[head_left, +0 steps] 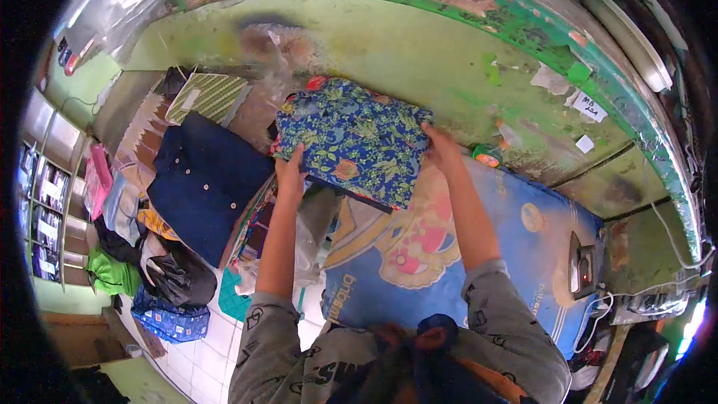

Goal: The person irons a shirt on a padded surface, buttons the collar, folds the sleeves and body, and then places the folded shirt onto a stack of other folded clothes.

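Both of my hands grip a folded blue garment point(359, 134) with a green leaf and flower print. My left hand point(290, 174) grasps its lower left side, thumb on top. At its right edge is my right hand point(441, 146), the fingers hidden beneath the cloth. Red and dark cloth shows along the garment's left and lower edges, perhaps from pieces beneath it. Left of it lies a navy garment point(210, 179) with several pale buttons. A blue padded surface point(482, 224) with a faded cartoon print spreads below and to the right.
A clothes iron point(582, 266) rests at the padded surface's right end, its white cord point(594, 320) trailing off. Beside the green wall point(359, 28) lies a green and orange item point(487, 156). Black plastic bags point(174, 275) and a blue bag point(168, 317) sit at the left on white tiles.
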Tool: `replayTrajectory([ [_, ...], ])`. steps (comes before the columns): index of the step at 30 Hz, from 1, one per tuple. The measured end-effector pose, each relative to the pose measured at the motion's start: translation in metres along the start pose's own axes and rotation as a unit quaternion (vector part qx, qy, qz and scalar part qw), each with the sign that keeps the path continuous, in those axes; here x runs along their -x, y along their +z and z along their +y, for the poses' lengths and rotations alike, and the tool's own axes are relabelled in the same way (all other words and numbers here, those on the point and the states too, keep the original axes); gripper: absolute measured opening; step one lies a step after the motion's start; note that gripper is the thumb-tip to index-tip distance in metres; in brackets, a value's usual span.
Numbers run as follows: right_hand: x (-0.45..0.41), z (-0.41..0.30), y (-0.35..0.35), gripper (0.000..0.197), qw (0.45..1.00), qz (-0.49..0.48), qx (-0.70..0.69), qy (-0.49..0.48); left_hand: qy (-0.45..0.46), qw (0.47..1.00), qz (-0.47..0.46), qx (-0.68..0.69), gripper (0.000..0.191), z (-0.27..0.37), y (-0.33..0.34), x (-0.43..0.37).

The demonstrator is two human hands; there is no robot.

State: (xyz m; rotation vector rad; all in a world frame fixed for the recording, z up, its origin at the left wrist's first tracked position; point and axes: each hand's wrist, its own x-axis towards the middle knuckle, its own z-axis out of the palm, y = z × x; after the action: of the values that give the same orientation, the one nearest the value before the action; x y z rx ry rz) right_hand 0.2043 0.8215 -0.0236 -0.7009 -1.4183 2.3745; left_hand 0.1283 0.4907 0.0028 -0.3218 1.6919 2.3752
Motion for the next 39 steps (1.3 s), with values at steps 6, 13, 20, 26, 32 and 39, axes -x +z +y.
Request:
replayTrajectory([
  [6, 0.034, -0.046, 0.049, 0.064, 0.997, -0.073, 0.034, -0.011, -0.026, 0.979, -0.154, 0.132, 0.031, 0.067, 0.005, -0.027],
  [13, 0.001, -0.15, 0.084, 0.055, 0.964, -0.197, 0.034, -0.177, 0.086, 0.966, -0.197, 0.145, 0.037, 0.153, 0.057, -0.016],
  [20, -0.041, -0.003, -0.021, 0.04, 0.983, -0.072, 0.167, -0.013, -0.014, 0.999, -0.035, 0.005, 0.044, 0.016, 0.0, -0.056],
  [26, -0.002, 0.026, -0.01, 0.023, 0.977, -0.058, 0.204, -0.02, 0.001, 0.998, -0.056, 0.013, 0.039, -0.003, -0.045, -0.059],
  [32, 0.053, 0.019, -0.056, 0.015, 0.98, -0.012, 0.194, -0.035, 0.073, 0.996, -0.039, -0.021, 0.037, -0.026, -0.034, -0.059],
  [39, 0.223, -0.087, -0.311, 0.035, 0.596, 0.352, 0.687, -0.221, 0.341, 0.924, 0.03, -0.172, 0.055, -0.073, -0.031, 0.065],
])
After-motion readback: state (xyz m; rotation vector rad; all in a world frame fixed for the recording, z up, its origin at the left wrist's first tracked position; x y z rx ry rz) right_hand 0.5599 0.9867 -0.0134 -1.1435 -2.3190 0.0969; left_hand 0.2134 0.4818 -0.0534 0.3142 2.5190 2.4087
